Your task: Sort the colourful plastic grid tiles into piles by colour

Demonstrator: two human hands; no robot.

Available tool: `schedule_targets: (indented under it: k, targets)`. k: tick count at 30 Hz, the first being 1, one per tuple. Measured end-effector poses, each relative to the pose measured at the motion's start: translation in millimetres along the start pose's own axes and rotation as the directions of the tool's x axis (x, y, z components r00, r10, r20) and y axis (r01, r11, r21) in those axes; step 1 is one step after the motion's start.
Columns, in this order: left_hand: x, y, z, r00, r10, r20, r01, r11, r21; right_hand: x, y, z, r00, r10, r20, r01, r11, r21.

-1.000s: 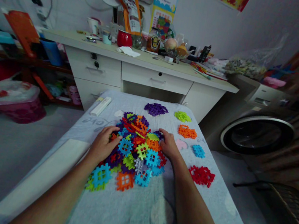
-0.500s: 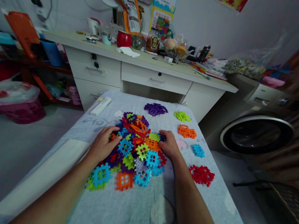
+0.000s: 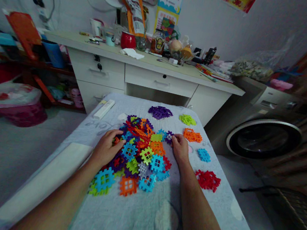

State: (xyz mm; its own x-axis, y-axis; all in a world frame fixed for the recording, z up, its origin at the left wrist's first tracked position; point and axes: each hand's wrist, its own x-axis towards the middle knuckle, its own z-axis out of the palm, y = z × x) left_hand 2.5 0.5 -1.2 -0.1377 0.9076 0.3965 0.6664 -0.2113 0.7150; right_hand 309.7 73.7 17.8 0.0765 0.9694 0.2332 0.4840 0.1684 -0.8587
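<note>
Right hand [image 3: 180,150] pinched a purple waffle block [image 3: 169,137] at the far edge of the mixed block pile [image 3: 137,157] on the cloth-covered table [image 3: 123,220]; left hand [image 3: 106,149] rested unclenched on the pile's left side

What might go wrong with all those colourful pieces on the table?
1. The red pile lies close to the right edge of the table; a nudge might knock pieces off.
2. The mixed heap sits loose under the left hand; a push may scatter it.
3. The right hand pinches a purple piece right beside the orange pile; the colours may get mixed.
</note>
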Motion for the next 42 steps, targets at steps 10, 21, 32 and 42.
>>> schedule_targets:
  k: [10, 21, 32, 42]
  targets:
    - [0.1, 0.0, 0.3, 1.000, 0.000, -0.009, 0.000, 1.000, 0.006, -0.1, 9.4, -1.5, 0.984, -0.173, 0.032, 0.170, 0.888, -0.428]
    - [0.2, 1.0, -0.6, 1.000, -0.004, -0.015, 0.004, 1.000, 0.008, 3.0, 1.5, -9.1, 0.987, -0.091, 0.135, 0.150, 0.832, -0.534]
    - [1.5, 2.4, 0.4, 1.000, -0.007, -0.014, 0.007, 1.000, 0.006, 63.4, -13.4, 10.5, 0.998, -0.057, -0.006, 0.049, 0.898, -0.437]
    - [1.2, 4.2, 0.0, 1.000, -0.026, -0.012, 0.027, 1.000, 0.016, 121.1, -21.4, 65.0, 0.997, -0.070, -0.035, 0.050, 0.910, -0.411]
